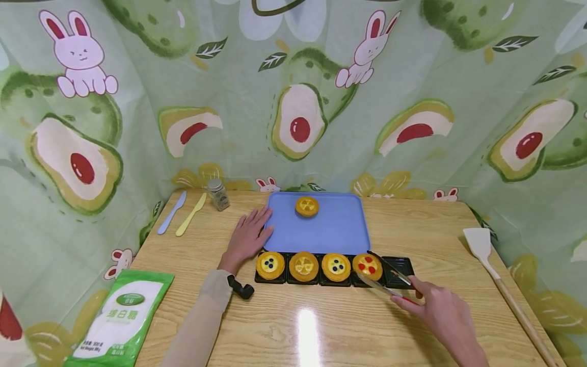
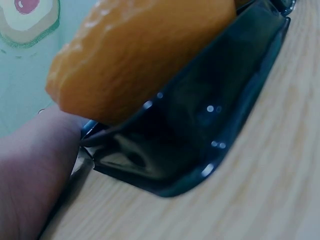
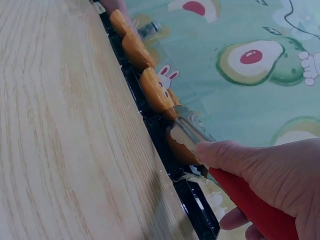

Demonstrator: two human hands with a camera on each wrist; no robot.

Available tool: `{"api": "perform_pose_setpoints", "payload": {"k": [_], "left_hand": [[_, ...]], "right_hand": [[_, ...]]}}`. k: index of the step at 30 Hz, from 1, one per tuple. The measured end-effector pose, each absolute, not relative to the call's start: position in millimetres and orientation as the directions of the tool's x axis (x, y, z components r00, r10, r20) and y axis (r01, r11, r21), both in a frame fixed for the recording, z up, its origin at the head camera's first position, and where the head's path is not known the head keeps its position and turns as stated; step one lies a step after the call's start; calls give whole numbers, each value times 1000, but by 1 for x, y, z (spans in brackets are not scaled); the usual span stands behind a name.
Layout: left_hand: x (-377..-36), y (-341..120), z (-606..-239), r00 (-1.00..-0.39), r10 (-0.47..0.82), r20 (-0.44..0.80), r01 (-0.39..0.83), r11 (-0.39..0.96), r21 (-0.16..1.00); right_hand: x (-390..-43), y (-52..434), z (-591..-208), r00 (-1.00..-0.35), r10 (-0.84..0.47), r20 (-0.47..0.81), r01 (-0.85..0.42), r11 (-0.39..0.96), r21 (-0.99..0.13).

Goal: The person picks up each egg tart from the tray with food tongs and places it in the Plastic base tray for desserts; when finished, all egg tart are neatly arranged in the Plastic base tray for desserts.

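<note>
A blue tray point(image 1: 330, 232) lies mid-table with one yellow tart point(image 1: 307, 206) at its far edge. In front of it runs a row of black cups point(image 1: 398, 270) holding several tarts; the rightmost cup is empty. My right hand point(image 1: 433, 306) grips red-handled metal tongs point(image 1: 382, 281), whose tips flank the red-dotted tart point(image 1: 367, 265). In the right wrist view the tongs point(image 3: 186, 134) close round that tart point(image 3: 177, 147), held by my right hand point(image 3: 270, 170). My left hand point(image 1: 248, 235) rests flat on the table against the tray's left edge. The left wrist view shows a tart point(image 2: 140, 55) in its black cup point(image 2: 200, 130).
A blue knife point(image 1: 171, 212), a yellow knife point(image 1: 191, 214) and a small spice jar point(image 1: 218, 194) lie at the back left. A green-and-white sugar bag point(image 1: 121, 318) sits front left. A white spatula point(image 1: 500, 280) lies along the right side. Patterned cloth walls the table.
</note>
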State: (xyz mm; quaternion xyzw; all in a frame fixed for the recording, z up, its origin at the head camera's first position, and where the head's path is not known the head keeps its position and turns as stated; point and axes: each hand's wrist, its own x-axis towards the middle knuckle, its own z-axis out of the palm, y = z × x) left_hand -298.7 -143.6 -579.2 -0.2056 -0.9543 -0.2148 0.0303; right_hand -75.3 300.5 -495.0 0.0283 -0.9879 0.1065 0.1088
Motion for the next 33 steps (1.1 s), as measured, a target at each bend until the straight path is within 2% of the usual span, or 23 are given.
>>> {"api": "perform_pose_setpoints", "payload": {"k": [10,28,33], "left_hand": [[-300,-144,-580,-918,374,132,395,829,396],[-300,-144,-583,-915,372,154,402,823,402],[-299,-142,-580,-917,371,150,399,821,409]], "right_hand": [[-77,301,-485,-994,18,108,-10,968,-252],[-102,290,-472,-978,-32,206,-78,973,-219],[-114,283,-470,-981,-24,193,-79,956,-282]]}}
